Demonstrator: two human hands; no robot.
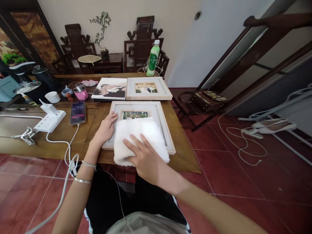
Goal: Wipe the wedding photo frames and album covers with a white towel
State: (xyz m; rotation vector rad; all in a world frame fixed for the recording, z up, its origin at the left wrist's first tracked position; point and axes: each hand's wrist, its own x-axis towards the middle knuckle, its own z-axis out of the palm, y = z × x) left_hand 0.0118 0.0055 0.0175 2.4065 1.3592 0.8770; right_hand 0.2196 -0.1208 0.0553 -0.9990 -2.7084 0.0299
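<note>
A white-framed photo (pixel 159 117) lies flat on the near edge of the low wooden table (pixel 187 152). A folded white towel (pixel 146 131) covers the frame's lower half. My right hand (pixel 143 157) lies flat on the towel with its fingers stretched out, pressing it onto the frame. My left hand (pixel 106 128) rests on the frame's left edge, fingers curled over the rim and holding it steady. Bracelets circle my left wrist.
Behind lie a second white frame (pixel 148 88) and a photo canvas (pixel 110 88). A phone (pixel 78 112) on a cable, a white power strip (pixel 50 119), a pink cup (pixel 81 93), a green bottle (pixel 153 58). Carved chairs at the back, cables and a stand on the red tile floor at right.
</note>
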